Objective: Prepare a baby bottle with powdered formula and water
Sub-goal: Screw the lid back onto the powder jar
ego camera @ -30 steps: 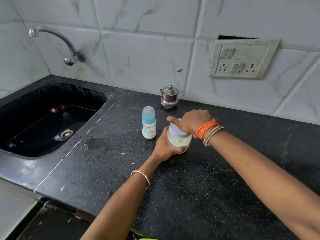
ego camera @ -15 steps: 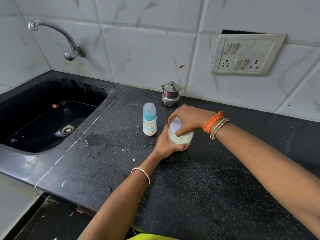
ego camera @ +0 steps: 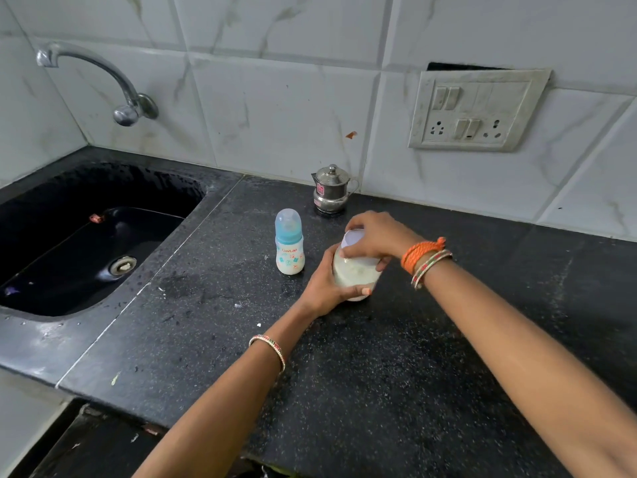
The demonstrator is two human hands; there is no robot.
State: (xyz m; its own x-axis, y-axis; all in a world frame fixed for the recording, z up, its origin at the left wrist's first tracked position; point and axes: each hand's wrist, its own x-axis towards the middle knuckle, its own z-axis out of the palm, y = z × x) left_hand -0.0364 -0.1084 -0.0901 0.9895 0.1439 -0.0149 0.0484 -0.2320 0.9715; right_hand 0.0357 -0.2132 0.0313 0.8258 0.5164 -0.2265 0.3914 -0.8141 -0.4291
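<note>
Black speckled stone forms the kitchen counter (ego camera: pixel 396 374), with white marble-look tiles behind it and a dark sink (ego camera: pixel 86 243) set into its left end under a curved metal tap (ego camera: pixel 103 81). Near the middle of the counter stands a clear jar (ego camera: pixel 355 274) holding pale powder, topped with a white lid (ego camera: pixel 353 238). The left hand (ego camera: pixel 327 288) wraps the jar's lower body from the left, fingers curled close round the glass, with a fingertip showing at the front near the base. The right hand (ego camera: pixel 375 238) comes down over the top, thumb and fingers bent round the lid's rim and gripping it. Orange and beaded bangles sit on the right wrist, one thin bangle on the left. Just left of the jar, apart from it, a small baby bottle (ego camera: pixel 289 248) stands upright with its blue collar and clear cap on. Behind both, against the wall, is a small steel lidded pot (ego camera: pixel 331 189). A switch-and-socket plate (ego camera: pixel 475 110) is fixed to the tiles at the right.
</note>
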